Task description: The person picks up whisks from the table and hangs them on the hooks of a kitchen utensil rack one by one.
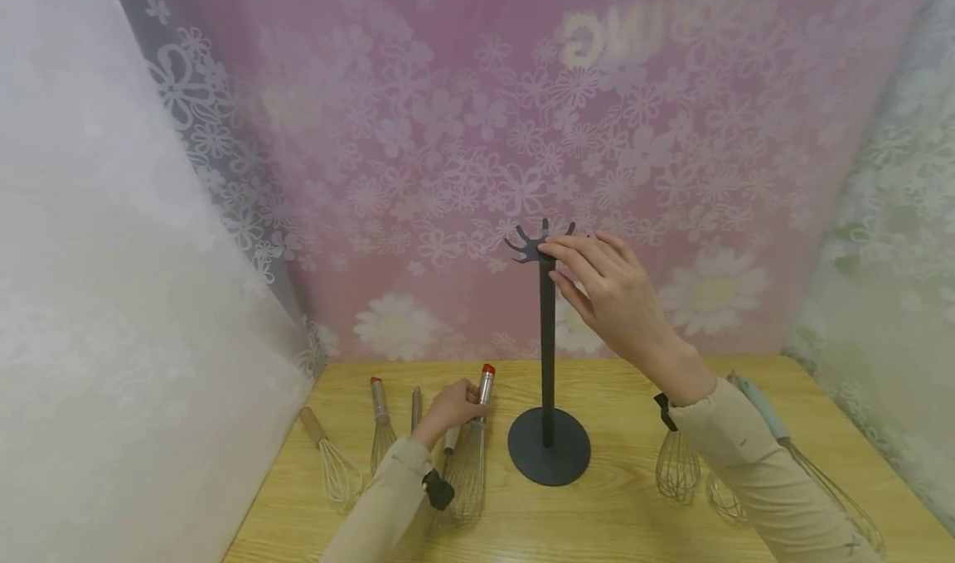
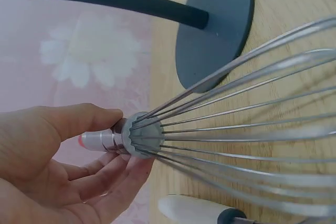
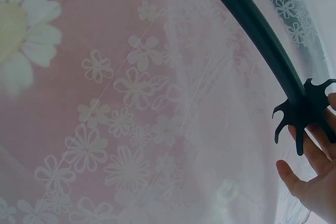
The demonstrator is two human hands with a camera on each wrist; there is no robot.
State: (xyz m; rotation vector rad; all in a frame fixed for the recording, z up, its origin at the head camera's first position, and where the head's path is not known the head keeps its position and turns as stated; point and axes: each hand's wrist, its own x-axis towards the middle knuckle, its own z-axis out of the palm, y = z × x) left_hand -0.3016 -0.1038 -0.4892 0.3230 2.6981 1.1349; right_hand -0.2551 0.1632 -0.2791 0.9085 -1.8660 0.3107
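Red-tipped whisk (image 1: 473, 455) and dark hook stand (image 1: 548, 339), one hand to each

Left hand (image 1: 448, 407): thumb and fingers pinch the whisk's handle near the wires — a close hold. Whisk located left of the stand's round base (image 1: 549, 468), over the wooden table (image 1: 627, 530); whether its wires touch the wood, cannot tell. Right hand (image 1: 612, 289): fingers fairly straight, touching the hooked crown (image 1: 530, 246) — a loose contact. Also present: wooden-handled whisk (image 1: 328, 451), far left; blue-handled whisk (image 1: 768, 414), beside the right sleeve (image 1: 746, 455).

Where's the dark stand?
In the head view, the stand is on the table, just right of the whisk in the left hand, with the right hand at its top.
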